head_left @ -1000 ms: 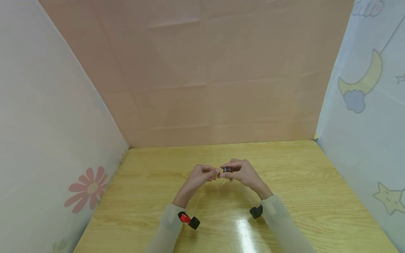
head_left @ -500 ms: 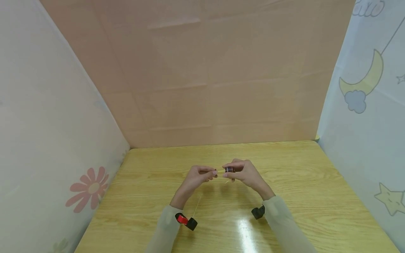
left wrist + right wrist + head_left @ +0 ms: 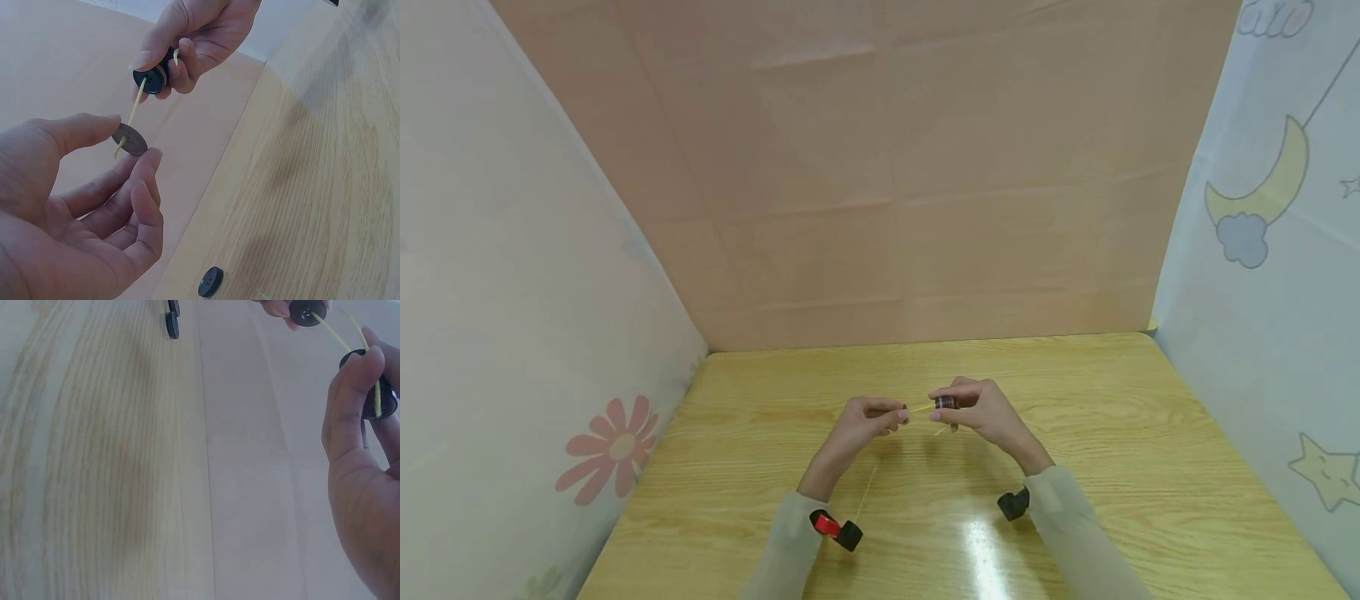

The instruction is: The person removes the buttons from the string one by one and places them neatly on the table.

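Dark button (image 3: 138, 144) left of centre in the left wrist view, tilted, strung on a yellow string (image 3: 137, 103) with a short end poking out through a hole. Pinched at its edges between thumb and fingertip of the left hand (image 3: 859, 421), at lower centre of the head view, with the other fingers bent beneath. From there, one strand running up nearly straight to the stack (image 3: 149, 81) of dark buttons at upper centre of the left wrist view, with a plain gap in between. Stack gripped sideways in the right hand (image 3: 985, 410), just right of the left one in the head view, thumb on one side and fingers curled on the other. Another bit of string across the stack's side at upper right of the right wrist view. Cannot tell the count in the stack, partly covered by fingers. Farther out, a loose button (image 3: 210, 281) against the table (image 3: 1112, 433) at bottom centre of the left wrist view, and a pair of discs (image 3: 173, 326) at the top edge of the right wrist view, the upper cut off by the frame. Pale sleeves (image 3: 1060, 508) at the bottom of the head view, black wrist cameras (image 3: 1013, 504) beside both. Behind, a pinkish-tan backdrop (image 3: 887, 208) across the upper centre, a flower (image 3: 619, 446) at lower left and a yellow moon (image 3: 1277, 183) at upper right
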The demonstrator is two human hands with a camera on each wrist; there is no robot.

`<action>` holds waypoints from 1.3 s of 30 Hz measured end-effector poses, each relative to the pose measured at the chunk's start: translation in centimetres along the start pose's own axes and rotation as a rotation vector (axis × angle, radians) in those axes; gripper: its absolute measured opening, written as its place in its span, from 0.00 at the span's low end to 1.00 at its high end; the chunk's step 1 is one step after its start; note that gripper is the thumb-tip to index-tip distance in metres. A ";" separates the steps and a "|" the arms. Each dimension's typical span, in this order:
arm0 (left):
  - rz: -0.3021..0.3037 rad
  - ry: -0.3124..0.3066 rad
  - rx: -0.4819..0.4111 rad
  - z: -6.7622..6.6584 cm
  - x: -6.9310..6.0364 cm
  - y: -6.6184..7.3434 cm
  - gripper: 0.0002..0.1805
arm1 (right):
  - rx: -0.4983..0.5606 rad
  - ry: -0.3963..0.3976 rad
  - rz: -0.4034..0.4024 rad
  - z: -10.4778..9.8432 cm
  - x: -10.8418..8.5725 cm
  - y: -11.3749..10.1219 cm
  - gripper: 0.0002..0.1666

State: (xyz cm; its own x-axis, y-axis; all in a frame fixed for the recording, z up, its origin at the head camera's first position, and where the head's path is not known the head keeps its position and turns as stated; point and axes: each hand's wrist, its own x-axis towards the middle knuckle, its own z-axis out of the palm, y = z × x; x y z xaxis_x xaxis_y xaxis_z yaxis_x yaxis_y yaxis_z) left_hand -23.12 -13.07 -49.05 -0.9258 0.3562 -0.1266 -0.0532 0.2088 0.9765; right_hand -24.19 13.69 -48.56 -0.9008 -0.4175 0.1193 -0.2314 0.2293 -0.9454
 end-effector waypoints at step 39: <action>-0.051 0.181 -0.007 -3.1 -0.9 -2.5 0.24 | 0.043 -0.004 0.021 0.0 -0.1 -0.6 0.20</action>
State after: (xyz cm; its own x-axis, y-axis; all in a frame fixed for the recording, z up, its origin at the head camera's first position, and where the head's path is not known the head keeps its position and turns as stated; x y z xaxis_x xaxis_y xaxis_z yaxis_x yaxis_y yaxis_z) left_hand -23.34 -16.67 -50.85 -0.9740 0.1757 -0.1430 -0.1038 0.2153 0.9710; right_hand -23.98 13.60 -48.00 -0.9039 -0.4164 0.0980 -0.1962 0.2000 -0.9600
